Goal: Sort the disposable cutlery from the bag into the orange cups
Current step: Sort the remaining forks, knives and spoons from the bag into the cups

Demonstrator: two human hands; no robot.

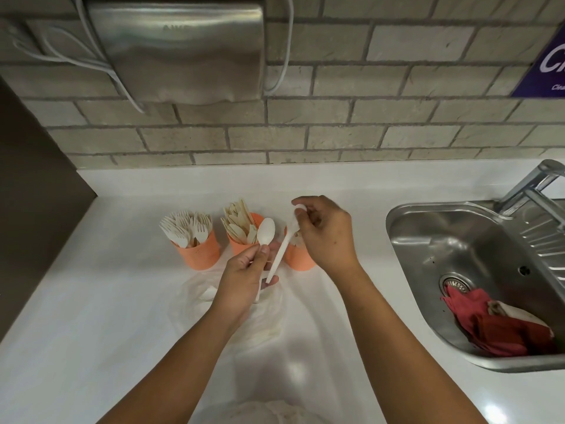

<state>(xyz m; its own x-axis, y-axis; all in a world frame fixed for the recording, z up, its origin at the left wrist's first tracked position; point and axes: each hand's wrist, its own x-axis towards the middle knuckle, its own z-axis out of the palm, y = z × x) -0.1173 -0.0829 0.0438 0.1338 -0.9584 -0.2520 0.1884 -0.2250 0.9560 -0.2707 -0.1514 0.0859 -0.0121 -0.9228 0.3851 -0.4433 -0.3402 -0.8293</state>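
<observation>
Spoon (266, 232) pinched upright in my left grip (244, 270); second spoon (283, 246) pinched by my right grip (327, 234), orange cup (301, 261) beneath.

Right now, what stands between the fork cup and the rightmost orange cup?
Head view: the middle orange cup, full of tan cutlery; the left hand holds a white spoon before it.

Your left hand (244, 272) is lifted, its thumb and forefinger pinching the upright spoon (266, 231) just below the bowl. Your right hand (325, 232) sits just beside it and farther forward, wrist bent, fingers curled to pinch the slanted spoon (282, 249) near its bowl end. Both bare forearms reach forward, angling toward each other.
</observation>
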